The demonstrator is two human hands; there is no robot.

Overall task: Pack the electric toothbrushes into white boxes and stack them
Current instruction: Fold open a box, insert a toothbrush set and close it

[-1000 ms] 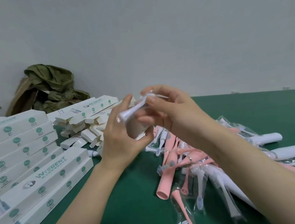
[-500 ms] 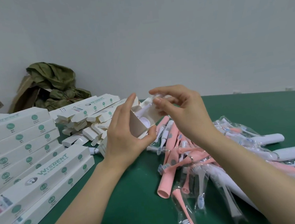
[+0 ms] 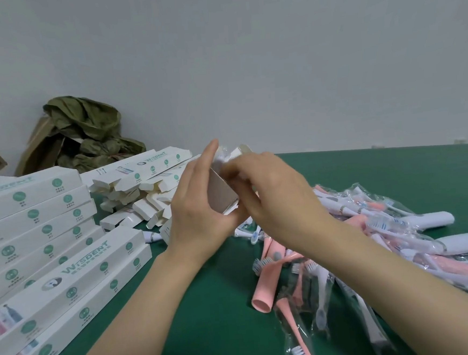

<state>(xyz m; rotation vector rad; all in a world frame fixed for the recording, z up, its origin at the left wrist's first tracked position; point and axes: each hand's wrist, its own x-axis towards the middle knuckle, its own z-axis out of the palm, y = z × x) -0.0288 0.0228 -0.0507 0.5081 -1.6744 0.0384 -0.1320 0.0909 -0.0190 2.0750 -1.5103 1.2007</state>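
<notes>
My left hand (image 3: pixel 199 208) grips a white box (image 3: pixel 222 190) held up over the green table, its open end turned toward me. My right hand (image 3: pixel 279 196) lies over that open end with its fingers curled on the box's flap; the fingertips are blurred. A bit of clear wrapping and a white toothbrush part (image 3: pixel 224 154) show at the top of the box. A heap of pink and white toothbrushes (image 3: pixel 353 254) in clear bags lies at the right. Filled white boxes (image 3: pixel 50 247) are stacked at the left.
Several empty boxes with open flaps (image 3: pixel 141 193) lie in a pile behind the stack. A brown carton with green cloth (image 3: pixel 83 133) stands against the wall at the back left. Green table surface (image 3: pixel 210 319) shows between my forearms.
The wrapped toothbrush has gone down into the box. My right hand has dropped from above the opening onto the box's end.
</notes>
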